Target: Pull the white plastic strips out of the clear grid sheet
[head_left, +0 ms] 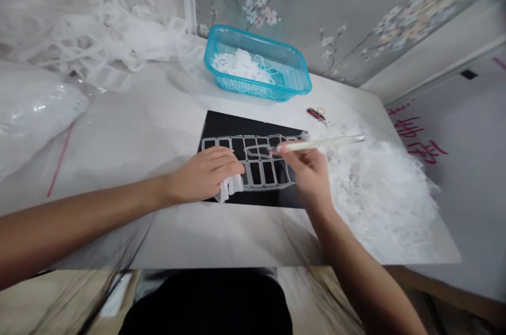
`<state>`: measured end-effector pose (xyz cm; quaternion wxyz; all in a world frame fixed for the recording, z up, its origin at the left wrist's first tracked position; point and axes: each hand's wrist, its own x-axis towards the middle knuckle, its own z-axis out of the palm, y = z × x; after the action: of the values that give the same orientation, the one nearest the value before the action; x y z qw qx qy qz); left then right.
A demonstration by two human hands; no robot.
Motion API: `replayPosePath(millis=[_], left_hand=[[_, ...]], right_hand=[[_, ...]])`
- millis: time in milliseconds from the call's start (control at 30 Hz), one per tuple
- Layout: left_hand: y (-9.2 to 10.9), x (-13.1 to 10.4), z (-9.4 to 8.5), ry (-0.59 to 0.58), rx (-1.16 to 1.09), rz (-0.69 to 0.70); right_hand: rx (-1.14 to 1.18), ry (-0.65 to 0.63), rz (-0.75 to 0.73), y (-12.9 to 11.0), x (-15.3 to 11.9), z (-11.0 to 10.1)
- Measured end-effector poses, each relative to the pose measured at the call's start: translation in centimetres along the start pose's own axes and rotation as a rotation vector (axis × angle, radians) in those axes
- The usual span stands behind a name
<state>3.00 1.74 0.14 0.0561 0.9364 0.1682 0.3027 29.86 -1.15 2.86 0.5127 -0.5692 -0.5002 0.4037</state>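
A black mat [221, 124] lies on the white table in front of me. On it rests a white plastic grid sheet [261, 166] with rows of rectangular openings. My left hand [205, 174] presses flat on the sheet's left end, fingers over a bunch of white strips [231, 187]. My right hand [310, 171] grips a long pale stick-like tool [328, 143], whose tip meets the sheet near its middle. The picture is blurred around the tool.
A turquoise basket [292, 61] with white plastic pieces stands behind the mat. A heap of white plastic scraps [379, 193] covers the table's right side. A small red object [316, 114] lies by the mat. Clear bags and more white netting [98, 40] fill the left.
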Motion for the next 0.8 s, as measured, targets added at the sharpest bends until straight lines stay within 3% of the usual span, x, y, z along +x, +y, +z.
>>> replayPosePath(millis=[133,267,400,500,567,700,800], left_hand=[[0.6,0.0,-0.6,0.106,-0.058,0.049],[1.3,0.0,-0.5,0.166,-0.091,0.077],[1.9,0.1,-0.6,0.162,-0.053,0.006],[2.3,0.1,-1.3,0.085,-0.067,-0.053],[2.7,-0.1,-2.0,0.034,-0.107,-0.038],[4.6,-0.9,-2.9,0.047,0.008,0.257],[6.3,-1.4,-2.7,-0.017,0.192,0.385]], right_hand=[[0.269,-0.198,0.256,-1.2,-4.6,2.9],[0.336,-0.233,0.311,-1.6,-5.1,3.7],[0.347,-0.311,0.324,-2.0,-5.2,3.3],[0.285,-0.394,0.272,-2.6,-5.5,2.7],[0.191,-0.365,0.187,-2.8,-5.6,2.3],[-0.102,-0.183,-0.032,-1.6,-5.6,2.4],[-0.238,-0.199,-0.148,-0.1,-5.7,3.1]])
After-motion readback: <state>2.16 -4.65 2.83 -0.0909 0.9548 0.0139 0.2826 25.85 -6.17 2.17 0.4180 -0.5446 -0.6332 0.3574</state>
